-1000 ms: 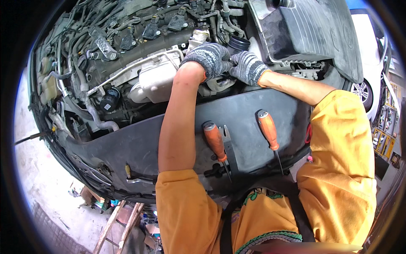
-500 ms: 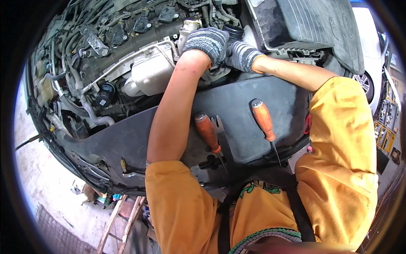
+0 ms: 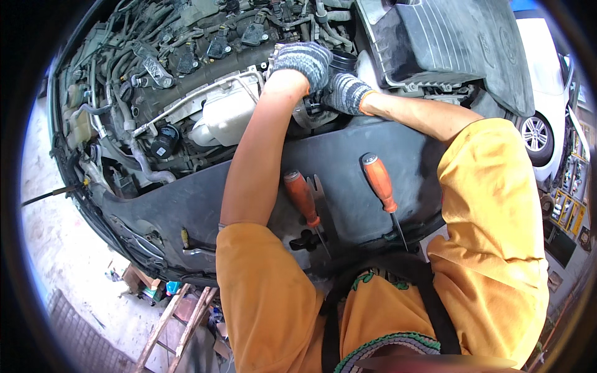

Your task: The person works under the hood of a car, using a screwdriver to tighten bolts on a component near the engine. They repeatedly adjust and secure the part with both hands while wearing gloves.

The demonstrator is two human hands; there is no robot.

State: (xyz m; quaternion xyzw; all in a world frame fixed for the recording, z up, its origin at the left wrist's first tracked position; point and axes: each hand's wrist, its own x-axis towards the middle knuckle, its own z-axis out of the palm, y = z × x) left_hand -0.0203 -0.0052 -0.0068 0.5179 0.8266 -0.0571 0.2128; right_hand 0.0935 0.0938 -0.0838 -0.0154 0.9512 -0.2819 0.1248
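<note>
Both my hands wear grey striped knit gloves and reach down into a car's engine bay. My left hand [image 3: 303, 64] is curled over parts beside the silver heat shield [image 3: 227, 113], its fingertips hidden beneath the glove. Close by on the right, my right hand [image 3: 349, 94] has its fingers bent in toward the left one, just below a round black duct [image 3: 343, 61]. What the fingers grip between the two gloves is too hidden to name. Two orange-handled screwdrivers, one on the left [image 3: 301, 194] and one on the right [image 3: 379, 180], lie on the black front cover [image 3: 348, 146].
A forked pry bar [image 3: 319, 198] lies beside the left screwdriver. Farther left on the cover are a wrench [image 3: 198, 252] and a small yellow-handled tool [image 3: 185, 237]. A black air filter box [image 3: 429, 46] fills the back right. A wooden ladder [image 3: 163, 326] stands below left; a white car [image 3: 540, 68] is at right.
The view has shifted slightly, so the engine sits a little farther right and lower. My right hand has dropped slightly relative to the left; both stay at the same spot in the engine.
</note>
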